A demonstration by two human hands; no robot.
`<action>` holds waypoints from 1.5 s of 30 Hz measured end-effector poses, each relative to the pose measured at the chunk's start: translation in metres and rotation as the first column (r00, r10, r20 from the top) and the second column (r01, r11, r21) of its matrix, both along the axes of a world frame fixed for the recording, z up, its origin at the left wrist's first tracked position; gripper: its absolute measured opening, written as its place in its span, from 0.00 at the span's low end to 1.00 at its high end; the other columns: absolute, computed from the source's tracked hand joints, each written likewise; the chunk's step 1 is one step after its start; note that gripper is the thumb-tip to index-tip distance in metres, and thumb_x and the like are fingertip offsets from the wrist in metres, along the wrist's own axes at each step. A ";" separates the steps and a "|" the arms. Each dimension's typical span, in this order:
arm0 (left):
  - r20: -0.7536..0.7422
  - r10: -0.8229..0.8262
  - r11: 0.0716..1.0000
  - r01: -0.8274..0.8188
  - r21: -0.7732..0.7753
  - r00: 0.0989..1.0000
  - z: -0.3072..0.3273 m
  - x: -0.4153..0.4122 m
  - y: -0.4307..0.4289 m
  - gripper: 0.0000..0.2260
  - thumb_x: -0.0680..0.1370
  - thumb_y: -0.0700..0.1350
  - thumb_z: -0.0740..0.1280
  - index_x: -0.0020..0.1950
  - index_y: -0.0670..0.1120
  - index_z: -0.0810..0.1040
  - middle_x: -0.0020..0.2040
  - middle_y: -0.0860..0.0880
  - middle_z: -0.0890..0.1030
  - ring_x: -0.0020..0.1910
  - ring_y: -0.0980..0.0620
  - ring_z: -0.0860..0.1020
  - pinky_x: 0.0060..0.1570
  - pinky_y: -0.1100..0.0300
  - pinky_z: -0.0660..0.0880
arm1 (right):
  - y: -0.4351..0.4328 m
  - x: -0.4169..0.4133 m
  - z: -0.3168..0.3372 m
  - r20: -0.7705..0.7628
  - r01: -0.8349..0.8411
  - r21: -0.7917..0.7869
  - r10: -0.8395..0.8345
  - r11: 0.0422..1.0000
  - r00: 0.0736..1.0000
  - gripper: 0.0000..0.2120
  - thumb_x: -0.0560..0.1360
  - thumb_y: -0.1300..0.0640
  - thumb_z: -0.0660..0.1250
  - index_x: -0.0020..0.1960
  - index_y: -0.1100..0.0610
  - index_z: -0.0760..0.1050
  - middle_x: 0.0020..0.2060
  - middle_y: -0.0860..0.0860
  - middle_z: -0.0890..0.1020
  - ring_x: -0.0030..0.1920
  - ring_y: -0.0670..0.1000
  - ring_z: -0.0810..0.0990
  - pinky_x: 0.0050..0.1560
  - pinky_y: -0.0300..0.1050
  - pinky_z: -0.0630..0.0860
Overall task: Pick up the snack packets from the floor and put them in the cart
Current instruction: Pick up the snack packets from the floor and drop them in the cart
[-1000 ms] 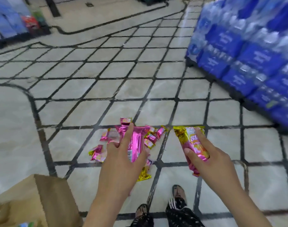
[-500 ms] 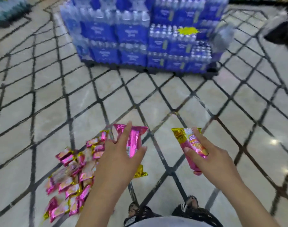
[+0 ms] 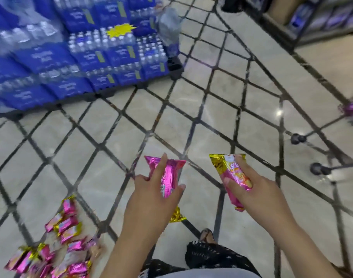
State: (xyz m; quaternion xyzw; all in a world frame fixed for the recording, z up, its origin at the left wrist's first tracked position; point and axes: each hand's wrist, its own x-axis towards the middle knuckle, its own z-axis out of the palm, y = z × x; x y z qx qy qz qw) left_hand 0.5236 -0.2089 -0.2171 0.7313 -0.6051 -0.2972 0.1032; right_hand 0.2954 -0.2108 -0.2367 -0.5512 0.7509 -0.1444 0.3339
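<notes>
My left hand [image 3: 151, 194] grips a shiny pink snack packet [image 3: 169, 177], its gold end sticking out below the palm. My right hand [image 3: 256, 189] holds a pink and gold snack packet [image 3: 235, 173] between thumb and fingers. Both hands are raised in front of me above the tiled floor. A pile of several pink and gold packets [image 3: 57, 249] lies on the floor at the lower left. The cart's wheels [image 3: 318, 168] and lower frame show at the right edge, with a pink packet [image 3: 352, 108] blurred above them.
A pallet of blue bottled-water packs [image 3: 81, 55] stands at the upper left. Dark shelving [image 3: 312, 19] runs along the upper right. My feet [image 3: 206, 235] and dark patterned clothing show at the bottom. Beige tiles with dark lines cover the floor.
My view has swung to the right: the packet pile slid to the lower left and the cart's wheels came into sight. Both hands keep their packets.
</notes>
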 end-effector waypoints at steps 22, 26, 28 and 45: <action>-0.065 -0.576 0.810 0.580 0.085 0.815 -0.040 -0.292 -0.181 0.32 0.75 0.69 0.60 0.72 0.76 0.43 0.51 0.52 0.67 0.43 0.53 0.76 0.45 0.58 0.75 | -0.029 -0.259 -0.029 0.036 0.638 0.134 -0.647 0.758 0.761 0.29 0.76 0.39 0.62 0.75 0.34 0.57 0.45 0.51 0.77 0.45 0.53 0.75 0.45 0.49 0.73; -0.056 -0.651 0.753 0.653 0.080 0.757 -0.040 -0.352 -0.246 0.31 0.75 0.69 0.60 0.72 0.75 0.45 0.50 0.53 0.66 0.40 0.54 0.76 0.43 0.59 0.76 | -0.082 -0.306 -0.024 0.026 0.669 0.143 -0.678 0.730 0.734 0.29 0.77 0.37 0.59 0.76 0.34 0.54 0.46 0.49 0.77 0.44 0.51 0.73 0.43 0.48 0.70; -0.042 -0.694 0.715 0.694 0.077 0.719 -0.037 -0.383 -0.277 0.32 0.75 0.68 0.60 0.73 0.74 0.45 0.50 0.52 0.67 0.40 0.55 0.75 0.40 0.62 0.74 | -0.107 -0.330 -0.020 0.027 0.697 0.138 -0.706 0.704 0.708 0.30 0.77 0.38 0.60 0.76 0.34 0.54 0.50 0.51 0.78 0.44 0.51 0.72 0.44 0.48 0.70; -0.021 -0.833 0.548 0.830 0.105 0.553 -0.052 -0.725 -0.345 0.32 0.76 0.67 0.61 0.74 0.73 0.46 0.54 0.48 0.68 0.37 0.58 0.70 0.38 0.59 0.67 | -0.115 -0.607 -0.033 0.052 0.888 0.166 -0.903 0.429 0.426 0.29 0.76 0.38 0.62 0.74 0.32 0.58 0.46 0.48 0.75 0.44 0.51 0.71 0.43 0.47 0.68</action>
